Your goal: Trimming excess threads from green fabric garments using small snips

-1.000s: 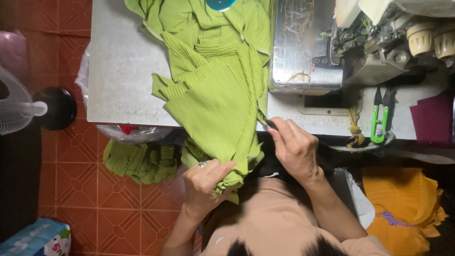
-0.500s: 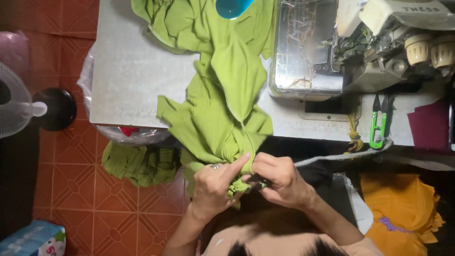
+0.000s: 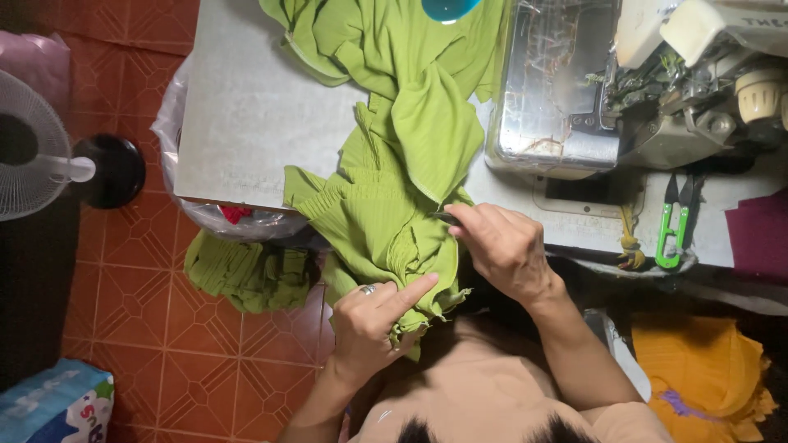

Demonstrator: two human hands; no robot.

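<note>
I see my left hand [image 3: 373,324] pinching the green cloth [image 3: 394,197] at lower centre, right hand [image 3: 502,246] closed on a small dark tool at its fold, cloth trailing up the grey table [image 3: 246,107] beside the sewing machine [image 3: 657,82].

Left hand [image 3: 376,320] curled, index finger extended, ring on one finger. Right hand [image 3: 502,246] fingertips pinched together.

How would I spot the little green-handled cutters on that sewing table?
Find the grey sewing machine at the table's far right. Just below it, on the table's near edge, lie the green-handled snips, blades pointing toward the machine. They are the only bright green hard tool there, beside a maroon cloth.
</note>
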